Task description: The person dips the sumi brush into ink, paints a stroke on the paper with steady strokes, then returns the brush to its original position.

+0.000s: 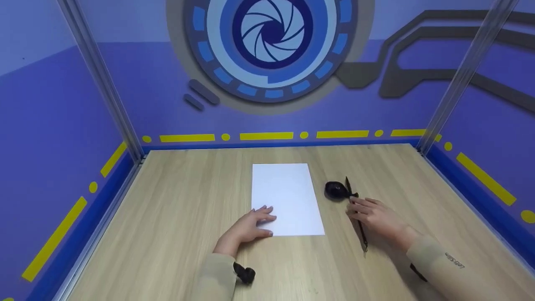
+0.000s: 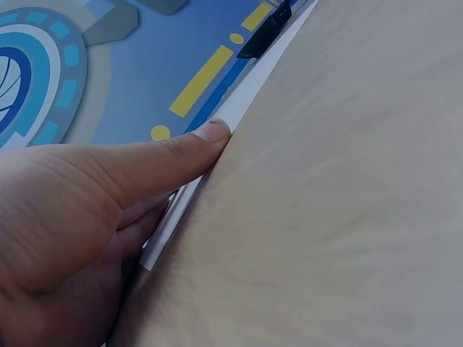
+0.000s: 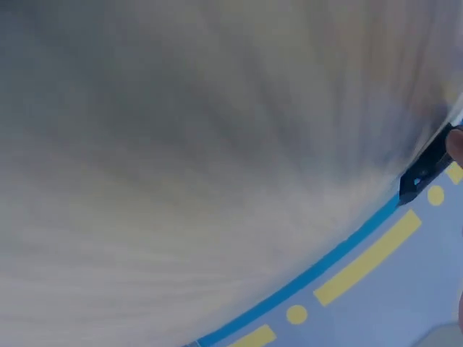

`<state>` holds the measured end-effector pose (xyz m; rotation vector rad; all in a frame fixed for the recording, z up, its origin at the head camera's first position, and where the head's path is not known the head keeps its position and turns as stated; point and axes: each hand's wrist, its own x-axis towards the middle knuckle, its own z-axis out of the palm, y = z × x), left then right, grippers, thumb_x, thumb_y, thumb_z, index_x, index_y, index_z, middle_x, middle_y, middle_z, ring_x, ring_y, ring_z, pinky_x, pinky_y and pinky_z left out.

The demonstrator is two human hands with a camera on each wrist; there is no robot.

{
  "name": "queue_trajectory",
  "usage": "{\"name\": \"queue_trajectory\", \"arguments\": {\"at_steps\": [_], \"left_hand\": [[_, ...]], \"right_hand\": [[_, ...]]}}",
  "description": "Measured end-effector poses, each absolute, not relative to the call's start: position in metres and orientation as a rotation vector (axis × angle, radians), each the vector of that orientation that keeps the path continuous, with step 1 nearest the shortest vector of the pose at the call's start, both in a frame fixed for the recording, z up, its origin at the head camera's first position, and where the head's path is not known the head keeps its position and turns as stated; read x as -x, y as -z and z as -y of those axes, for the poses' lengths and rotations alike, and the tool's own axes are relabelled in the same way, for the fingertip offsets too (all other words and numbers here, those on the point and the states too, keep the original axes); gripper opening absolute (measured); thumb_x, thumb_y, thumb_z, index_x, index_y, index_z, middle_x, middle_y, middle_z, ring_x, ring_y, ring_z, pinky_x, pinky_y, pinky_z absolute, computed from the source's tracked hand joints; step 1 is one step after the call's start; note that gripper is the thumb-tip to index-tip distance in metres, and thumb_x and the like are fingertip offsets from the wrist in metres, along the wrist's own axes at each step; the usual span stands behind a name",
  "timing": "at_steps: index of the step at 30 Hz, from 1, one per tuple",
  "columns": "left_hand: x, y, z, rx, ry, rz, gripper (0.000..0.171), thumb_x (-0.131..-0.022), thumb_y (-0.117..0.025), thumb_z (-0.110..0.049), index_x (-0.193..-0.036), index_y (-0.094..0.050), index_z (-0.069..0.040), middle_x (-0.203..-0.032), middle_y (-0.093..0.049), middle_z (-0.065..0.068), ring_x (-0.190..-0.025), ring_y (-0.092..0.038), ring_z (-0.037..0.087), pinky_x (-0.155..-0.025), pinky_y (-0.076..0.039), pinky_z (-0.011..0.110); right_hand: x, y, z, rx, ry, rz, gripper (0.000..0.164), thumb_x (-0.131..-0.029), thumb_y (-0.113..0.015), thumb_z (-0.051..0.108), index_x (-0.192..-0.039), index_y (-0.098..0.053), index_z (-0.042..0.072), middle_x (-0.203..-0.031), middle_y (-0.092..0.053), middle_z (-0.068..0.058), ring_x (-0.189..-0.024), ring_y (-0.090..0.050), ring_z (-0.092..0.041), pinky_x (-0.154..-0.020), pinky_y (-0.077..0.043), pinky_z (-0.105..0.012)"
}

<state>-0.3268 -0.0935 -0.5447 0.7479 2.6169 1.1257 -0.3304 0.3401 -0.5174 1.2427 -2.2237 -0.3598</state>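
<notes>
Paper first: one plain white sheet [image 1: 288, 192], flat on the wood-look surface [image 1: 175, 200] around the middle of the frame. Left hand [image 1: 249, 225] is spread with fingers apart, resting on its lower-left part, not gripping anything. I'd guess it's super light and floppy, slides and creases easily, so flat fingers near an edge make sense.

Right of centre there's a glossy round black dish [image 1: 335, 191], with a thin dark brush [image 1: 360, 234] lying slantwise just beside it, pointed tip up, looped end down. Right hand [image 1: 376, 216] lies over the brush shaft, fingers together and only slightly bent; can't tell if it's actually pinching. Brush is probably light and stiff with a soft tip, so hold the shaft, not the bristles.
</notes>
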Motion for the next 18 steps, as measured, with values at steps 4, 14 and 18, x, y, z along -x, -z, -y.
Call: {"name": "queue_trajectory", "arguments": {"at_steps": [4,14,18], "left_hand": [[0.327,0.543,0.093,-0.726,-1.136,-2.611,0.047,-0.092,-0.077,-0.019,-0.136,-0.067,-0.009,-0.163,-0.044,0.007,-0.158,-0.029,0.032,-0.132,-0.015,0.057],[0.327,0.546,0.094,-0.767,-1.123,-2.621,0.047,-0.092,-0.077,-0.018,-0.135,-0.067,-0.006,-0.163,-0.044,0.010,-0.157,-0.030,0.034,-0.132,-0.014,0.056],[0.327,0.545,0.094,-0.735,-1.153,-2.607,0.046,-0.091,-0.078,-0.017,-0.135,-0.067,-0.007,-0.163,-0.044,0.008,-0.158,-0.029,0.033,-0.133,-0.014,0.056]], "right_hand": [[0.336,0.511,-0.343,-1.223,0.236,2.108,0.046,-0.063,-0.084,-0.001,-0.107,-0.079,0.010,-0.120,-0.076,-0.009,-0.114,-0.070,-0.029,-0.086,-0.061,-0.045],[0.342,0.472,-0.320,-0.998,-0.174,1.803,0.034,-0.109,-0.049,0.017,-0.106,-0.080,0.004,-0.104,-0.080,-0.011,-0.099,-0.077,-0.028,-0.085,-0.064,-0.033],[0.342,0.464,-0.308,-0.853,-0.449,1.709,0.015,-0.099,-0.068,0.009,-0.101,-0.080,0.001,-0.098,-0.080,-0.017,-0.103,-0.078,-0.022,-0.102,-0.055,-0.016]]}}
